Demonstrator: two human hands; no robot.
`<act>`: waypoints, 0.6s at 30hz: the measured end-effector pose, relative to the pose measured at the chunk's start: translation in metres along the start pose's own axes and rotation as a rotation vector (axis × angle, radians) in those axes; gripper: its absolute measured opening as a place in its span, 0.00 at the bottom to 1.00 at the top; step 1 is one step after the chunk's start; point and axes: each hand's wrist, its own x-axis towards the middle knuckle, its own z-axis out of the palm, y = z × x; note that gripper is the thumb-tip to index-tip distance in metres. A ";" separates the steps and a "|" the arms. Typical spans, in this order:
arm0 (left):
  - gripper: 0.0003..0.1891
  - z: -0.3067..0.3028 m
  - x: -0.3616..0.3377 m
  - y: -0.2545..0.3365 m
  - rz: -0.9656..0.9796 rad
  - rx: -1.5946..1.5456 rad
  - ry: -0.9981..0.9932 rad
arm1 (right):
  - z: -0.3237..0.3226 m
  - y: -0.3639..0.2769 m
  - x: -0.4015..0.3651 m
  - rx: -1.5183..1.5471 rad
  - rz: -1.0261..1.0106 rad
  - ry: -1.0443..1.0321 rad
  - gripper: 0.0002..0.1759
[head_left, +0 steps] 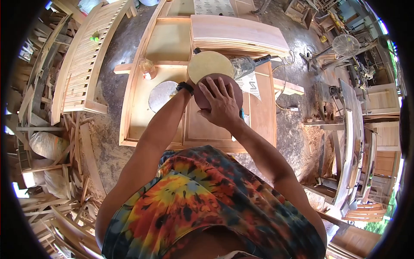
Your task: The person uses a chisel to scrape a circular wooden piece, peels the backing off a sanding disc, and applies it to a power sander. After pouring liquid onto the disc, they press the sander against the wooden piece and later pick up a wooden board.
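Note:
My right hand point(223, 103) lies flat on a dark brown sanding disc point(202, 97), its fingers stretched and slightly apart. Just beyond, partly overlapped by this disc, is a round pale yellow disc point(210, 64). A grey power tool point(244, 67) with a dark cable end lies beside the yellow disc, partly hidden by it. My left hand point(190, 82) reaches in from the left, below the discs; a black wristwatch point(184, 87) shows, but its fingers are hidden. A round greyish disc point(161, 96) lies in the wooden panel frame left of my left wrist.
Under the discs is a framed wooden panel point(228, 129). A stack of boards point(239, 32) lies at its far side, with a jar point(148, 69) at left. A slatted wooden piece point(84, 64) stands left; a fan point(345, 44) and cables are right. Scrap wood piles up left.

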 end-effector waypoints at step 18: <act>0.29 0.004 0.000 0.007 0.025 -0.090 0.060 | -0.062 0.155 -0.014 2.228 0.125 0.421 0.41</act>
